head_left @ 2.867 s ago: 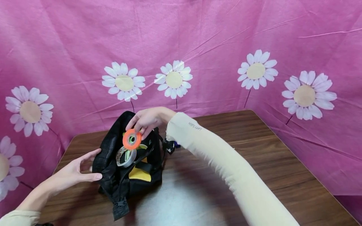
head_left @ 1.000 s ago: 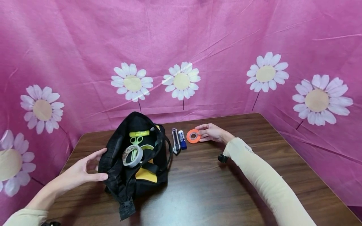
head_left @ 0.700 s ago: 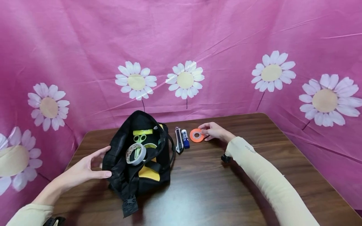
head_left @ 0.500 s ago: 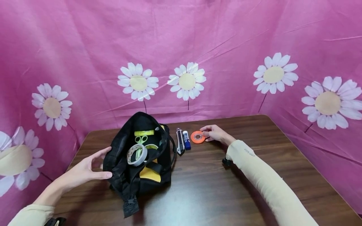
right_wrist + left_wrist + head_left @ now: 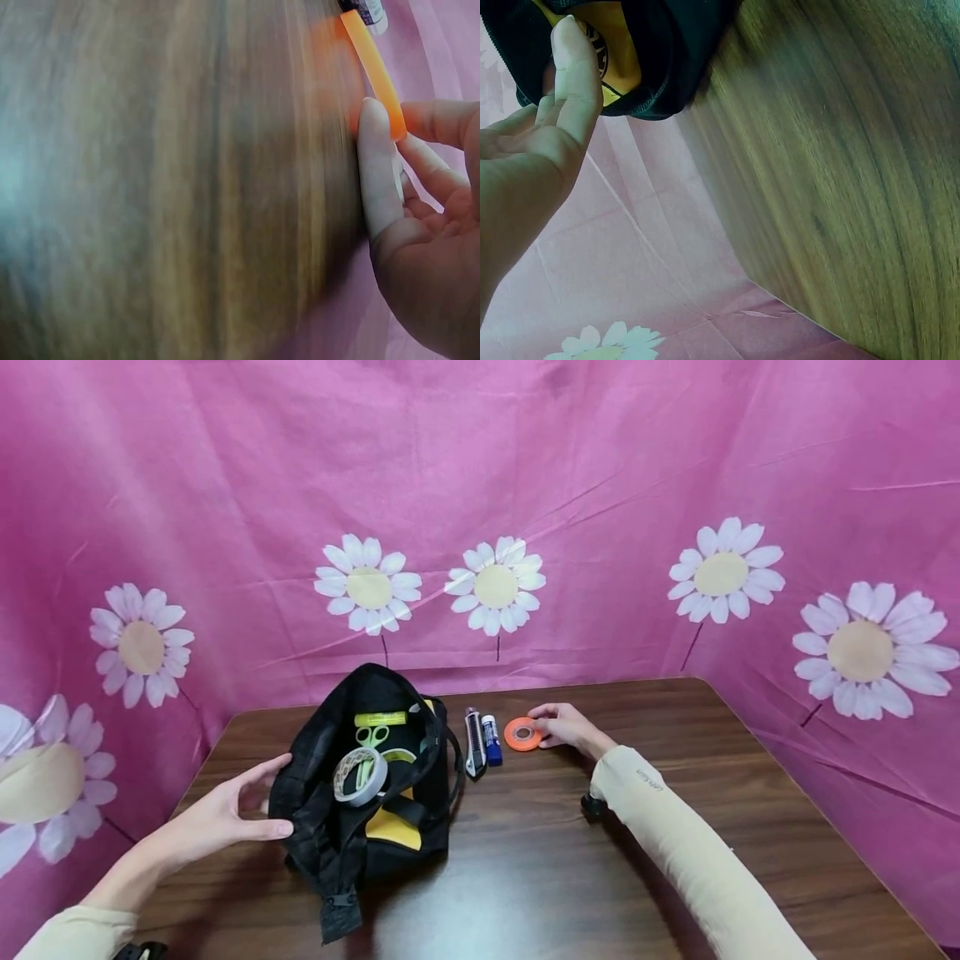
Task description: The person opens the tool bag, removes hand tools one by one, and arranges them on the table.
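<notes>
My left hand grips the side rim of a black bag, thumb on the near part and fingers farther back; its mouth gapes toward me. Inside are a grey roll of tape, green-handled scissors and a yellow tube. On the table to the right of the bag, my right hand pinches the right edge of a roll of orange tape, which lies flat. In the right wrist view, the thumb and fingertips meet on either side of the orange roll.
Between bag and orange roll lie a utility knife and a blue glue stick, side by side. The wooden table ends at a pink flowered cloth behind. A black strap hangs from the bag's front.
My right hand has carried the orange tape from over the bag's mouth rightward, down to the table beside the glue stick. My left hand has kept its hold on the bag.
</notes>
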Demonstrator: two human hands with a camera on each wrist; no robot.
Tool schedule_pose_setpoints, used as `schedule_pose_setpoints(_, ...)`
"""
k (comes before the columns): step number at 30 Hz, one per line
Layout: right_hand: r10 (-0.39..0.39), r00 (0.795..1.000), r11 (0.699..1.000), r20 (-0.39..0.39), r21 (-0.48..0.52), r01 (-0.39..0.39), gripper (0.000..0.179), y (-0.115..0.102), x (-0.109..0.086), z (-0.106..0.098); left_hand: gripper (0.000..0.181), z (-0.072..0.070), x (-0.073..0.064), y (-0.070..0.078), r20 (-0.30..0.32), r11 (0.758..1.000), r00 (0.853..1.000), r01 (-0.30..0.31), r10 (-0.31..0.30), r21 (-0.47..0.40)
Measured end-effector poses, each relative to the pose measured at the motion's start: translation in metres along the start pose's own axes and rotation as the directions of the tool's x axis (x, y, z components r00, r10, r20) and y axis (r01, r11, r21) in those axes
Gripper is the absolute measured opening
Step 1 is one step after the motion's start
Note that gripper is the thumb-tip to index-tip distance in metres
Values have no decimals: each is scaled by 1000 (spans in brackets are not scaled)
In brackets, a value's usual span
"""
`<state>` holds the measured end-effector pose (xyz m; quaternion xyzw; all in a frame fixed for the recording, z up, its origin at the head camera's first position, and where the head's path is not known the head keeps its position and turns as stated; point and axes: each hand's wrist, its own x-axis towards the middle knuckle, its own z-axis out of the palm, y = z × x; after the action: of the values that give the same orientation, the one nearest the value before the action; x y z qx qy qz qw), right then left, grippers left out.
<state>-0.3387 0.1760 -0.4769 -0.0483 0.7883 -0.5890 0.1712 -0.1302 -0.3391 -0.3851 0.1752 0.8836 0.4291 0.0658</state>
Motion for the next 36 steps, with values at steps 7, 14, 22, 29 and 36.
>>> schedule_pose_setpoints(7, -1, 1000, 999, -26, -37, 0, 36, -3, 0, 12, 87, 0, -3, 1, 5, 999, 1000, 13, -12, -31)
schedule_pose_setpoints(14, 9, 1000, 999, -22, -45, -10, 36, -4, -1, 12, 88, -1, -3, 0, 1, 999, 1000, 14, -14, -31)
schedule_pose_setpoints(22, 6, 1000, 999, -24, -34, -7, 35, -2, 1, 10, 88, 0, -2, 0, -2, 999, 1000, 19, -19, -26)
schedule_pose_setpoints(29, 27, 1000, 1000, 3, -6, -27, 35, -3, -1, 7, 88, 0, -1, 0, 12, 999, 1000, 11, -11, -34)
schedule_pose_setpoints(36, 102, 992, 994, 76, 21, -104, 42, -16, -2, 2, 89, -2, 1, 1, 16, 999, 1000, 22, -21, -28)
